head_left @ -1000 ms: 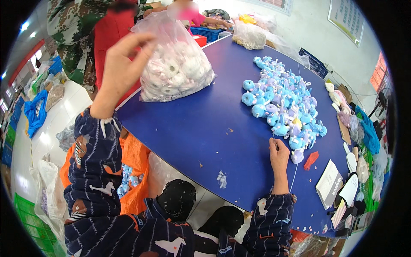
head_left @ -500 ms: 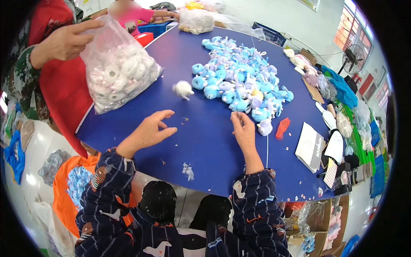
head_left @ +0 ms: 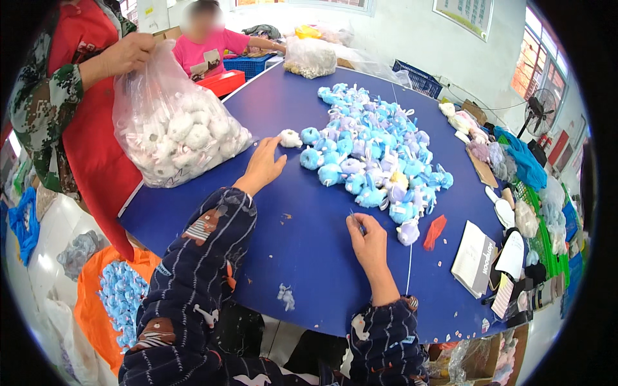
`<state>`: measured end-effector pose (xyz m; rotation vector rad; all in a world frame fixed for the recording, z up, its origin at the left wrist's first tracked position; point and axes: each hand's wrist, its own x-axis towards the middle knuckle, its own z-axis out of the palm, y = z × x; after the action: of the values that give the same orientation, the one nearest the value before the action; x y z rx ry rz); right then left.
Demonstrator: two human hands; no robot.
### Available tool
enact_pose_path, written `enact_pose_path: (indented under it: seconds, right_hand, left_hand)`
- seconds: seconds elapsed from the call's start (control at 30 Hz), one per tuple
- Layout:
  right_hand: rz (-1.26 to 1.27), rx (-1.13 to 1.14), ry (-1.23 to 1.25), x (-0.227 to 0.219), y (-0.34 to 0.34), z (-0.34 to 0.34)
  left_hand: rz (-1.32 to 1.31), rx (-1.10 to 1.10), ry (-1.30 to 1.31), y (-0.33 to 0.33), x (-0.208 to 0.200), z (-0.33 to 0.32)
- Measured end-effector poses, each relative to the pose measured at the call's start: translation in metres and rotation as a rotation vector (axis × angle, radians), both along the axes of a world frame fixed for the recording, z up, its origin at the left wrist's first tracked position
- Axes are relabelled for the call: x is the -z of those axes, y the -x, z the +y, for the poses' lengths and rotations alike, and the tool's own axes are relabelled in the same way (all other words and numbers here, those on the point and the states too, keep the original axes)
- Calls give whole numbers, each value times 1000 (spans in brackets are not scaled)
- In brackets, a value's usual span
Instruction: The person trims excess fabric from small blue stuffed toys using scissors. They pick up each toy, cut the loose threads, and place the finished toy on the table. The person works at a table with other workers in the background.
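My left hand (head_left: 262, 166) stretches over the blue table, fingers extended and apart. Its fingertips are right beside a small white plush piece (head_left: 290, 138); whether they touch it I cannot tell. Closer to me, my right hand (head_left: 369, 248) has its thumb and forefinger pinched together. Whatever is in that pinch is too small to make out. Beyond it spreads a heap of small light-blue and lilac plush toys (head_left: 370, 151). On the left, another person's hand (head_left: 131, 54) grips the top of a clear plastic bag (head_left: 174, 138) full of white plush pieces.
A red scrap (head_left: 435, 233) and a white booklet (head_left: 473, 258) lie on the table's right side. Grey fluff (head_left: 286, 296) sits near the front edge. An orange bag (head_left: 90, 299) of blue plush stands on the floor. Another person in pink (head_left: 209, 50) is at the far side.
My left hand has reached forward to the white plush piece. My right hand keeps its pinch. The plastic bag has shifted slightly, and the whole view has tilted up a little.
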<state>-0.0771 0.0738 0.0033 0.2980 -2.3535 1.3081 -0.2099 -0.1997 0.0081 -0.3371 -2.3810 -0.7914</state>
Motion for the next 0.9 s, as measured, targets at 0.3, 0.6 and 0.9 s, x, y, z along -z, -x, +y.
enact_pose_path:
  seconds: [0.3, 0.6, 0.9]
  right_hand:
    - [31, -52, -23, 0, 1, -6]
    - [-14, -74, -155, -1, -1, -4]
    - [-10, -81, -276, 11, -4, 6]
  left_hand:
    - [168, -137, 15, 104, 6, 4]
    - [-247, -63, 69, 46, 10, 17]
    - [-89, 381, 39, -121, 6, 64]
